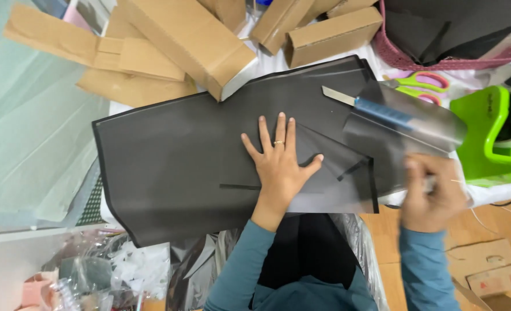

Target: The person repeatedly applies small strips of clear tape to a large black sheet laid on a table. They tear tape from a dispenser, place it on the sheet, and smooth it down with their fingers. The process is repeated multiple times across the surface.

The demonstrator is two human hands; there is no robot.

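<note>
— Where's the black sheet (175, 155)?
— Flat on my counter (486, 193), long axis left-right. Left hand (279, 164) presses it, fingers spread, grasping nothing. Right hand (431, 193), clenched, lifts its right edge; knife (362, 103) lies beyond.

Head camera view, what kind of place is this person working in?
Probably a small packing or craft workstation: flat cardboard boxes are piled at the back, a green tape dispenser stands beside the grey plastic sheet, and a utility knife and scissors lie nearby.
</note>
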